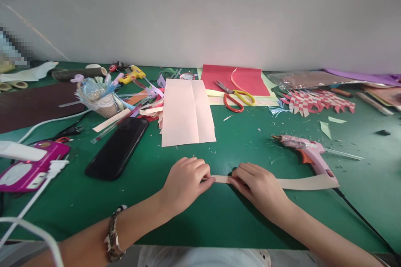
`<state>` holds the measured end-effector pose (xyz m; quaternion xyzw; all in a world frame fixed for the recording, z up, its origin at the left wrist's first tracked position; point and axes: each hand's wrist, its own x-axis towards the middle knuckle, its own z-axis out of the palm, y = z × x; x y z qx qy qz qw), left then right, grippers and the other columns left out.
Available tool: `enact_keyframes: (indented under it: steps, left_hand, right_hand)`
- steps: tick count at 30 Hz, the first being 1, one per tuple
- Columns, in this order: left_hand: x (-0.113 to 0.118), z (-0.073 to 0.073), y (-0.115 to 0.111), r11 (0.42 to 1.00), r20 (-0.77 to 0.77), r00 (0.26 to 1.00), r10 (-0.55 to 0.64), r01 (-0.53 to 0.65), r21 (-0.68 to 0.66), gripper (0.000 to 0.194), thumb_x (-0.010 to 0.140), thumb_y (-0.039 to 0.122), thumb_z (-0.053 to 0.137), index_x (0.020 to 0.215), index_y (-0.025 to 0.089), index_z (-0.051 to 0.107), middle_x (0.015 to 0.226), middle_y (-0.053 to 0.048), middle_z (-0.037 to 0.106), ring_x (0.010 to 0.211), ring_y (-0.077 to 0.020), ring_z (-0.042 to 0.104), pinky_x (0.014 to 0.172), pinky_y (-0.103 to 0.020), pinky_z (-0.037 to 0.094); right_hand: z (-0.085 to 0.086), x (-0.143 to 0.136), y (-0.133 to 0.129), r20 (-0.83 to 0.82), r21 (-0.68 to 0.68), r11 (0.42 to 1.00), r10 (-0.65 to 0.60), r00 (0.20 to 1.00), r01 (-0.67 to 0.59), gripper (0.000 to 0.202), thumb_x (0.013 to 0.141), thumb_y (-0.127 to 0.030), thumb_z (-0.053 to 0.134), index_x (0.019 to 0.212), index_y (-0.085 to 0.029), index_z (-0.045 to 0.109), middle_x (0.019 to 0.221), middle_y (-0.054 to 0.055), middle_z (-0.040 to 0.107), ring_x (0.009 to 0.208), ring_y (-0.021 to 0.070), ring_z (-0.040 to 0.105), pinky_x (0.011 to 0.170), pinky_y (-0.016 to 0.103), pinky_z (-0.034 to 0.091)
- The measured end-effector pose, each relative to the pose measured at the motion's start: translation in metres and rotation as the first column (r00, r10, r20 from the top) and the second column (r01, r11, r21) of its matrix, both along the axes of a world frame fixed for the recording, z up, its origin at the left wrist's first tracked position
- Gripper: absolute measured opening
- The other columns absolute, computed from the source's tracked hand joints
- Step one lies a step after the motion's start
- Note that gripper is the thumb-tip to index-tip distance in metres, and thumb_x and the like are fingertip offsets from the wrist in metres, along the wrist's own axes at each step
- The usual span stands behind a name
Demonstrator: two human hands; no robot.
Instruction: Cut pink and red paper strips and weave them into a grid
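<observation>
Both hands grip one pale pink paper strip (307, 183) near the front of the green table. My left hand (187, 181) is closed, its thumb and fingers pinching the strip's left end. A short way to the right, my right hand (258, 185) pinches the same strip, which runs on under the hand to the right. The strip's far right end lies against the handle of a pink glue gun (308, 150). Above my hands lies a pale pink paper sheet (181, 112) with a vertical crease.
A black phone (117, 149) and a magenta power strip (37, 164) with white cables lie left. Red-and-yellow-handled scissors (234, 96) rest by red paper (234, 79). Woven red-and-pink paper (316, 101) is at back right; a yellow glue gun (133, 75) is at back left.
</observation>
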<state>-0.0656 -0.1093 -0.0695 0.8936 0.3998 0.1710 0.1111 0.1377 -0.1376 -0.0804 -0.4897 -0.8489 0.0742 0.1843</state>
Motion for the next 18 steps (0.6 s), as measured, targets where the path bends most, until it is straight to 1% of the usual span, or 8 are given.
enact_keyframes:
  steps: [4, 10, 15, 18]
  left_hand:
    - [0.0001, -0.0012, 0.0010, 1.000, -0.018, 1.000, 0.005, -0.006, -0.028, 0.024, 0.083, 0.026, 0.052, 0.061, 0.017, 0.047, 0.056, 0.004, 0.049, 0.055, -0.0111, 0.046, 0.055, -0.025, 0.028]
    - [0.0016, -0.0011, 0.0014, 1.000, -0.043, 0.999, 0.005, -0.006, -0.021, 0.023, 0.083, 0.025, 0.051, 0.061, 0.017, 0.046, 0.057, 0.004, 0.048, 0.054, -0.0111, 0.046, 0.054, -0.026, 0.028]
    - [0.0020, -0.0016, 0.0015, 0.999, -0.038, 0.999, 0.014, -0.015, -0.030, 0.023, 0.083, 0.025, 0.051, 0.062, 0.017, 0.047, 0.057, 0.004, 0.048, 0.055, -0.0112, 0.046, 0.054, -0.025, 0.028]
    - [0.0008, -0.0020, 0.0009, 0.999, -0.032, 0.999, 0.014, -0.015, -0.033, 0.020, 0.082, 0.023, 0.052, 0.063, 0.017, 0.048, 0.060, 0.004, 0.049, 0.056, -0.0111, 0.046, 0.054, -0.025, 0.029]
  right_hand:
    - [0.0017, -0.0002, 0.0016, 0.050, 0.032, 0.999, 0.003, 0.999, -0.004, 0.030, 0.090, -0.030, 0.038, 0.068, -0.017, 0.053, 0.059, 0.000, 0.053, 0.054, 0.0114, 0.048, 0.051, 0.024, 0.031]
    - [0.0039, 0.0002, 0.0044, 0.096, 0.091, 0.995, 0.038, 0.995, -0.047, 0.033, 0.091, -0.029, 0.034, 0.066, -0.018, 0.052, 0.058, 0.000, 0.053, 0.053, 0.0114, 0.048, 0.051, 0.024, 0.030]
    - [0.0028, 0.0005, 0.0063, 0.123, 0.093, 0.995, 0.036, 0.992, -0.047, 0.032, 0.091, -0.030, 0.035, 0.065, -0.018, 0.051, 0.057, -0.001, 0.052, 0.052, 0.0112, 0.048, 0.050, 0.024, 0.029]
    - [0.0024, 0.0007, 0.0074, 0.131, 0.080, 0.996, 0.033, 0.991, -0.044, 0.030, 0.090, -0.030, 0.037, 0.065, -0.018, 0.050, 0.057, -0.001, 0.052, 0.051, 0.0113, 0.047, 0.049, 0.024, 0.028]
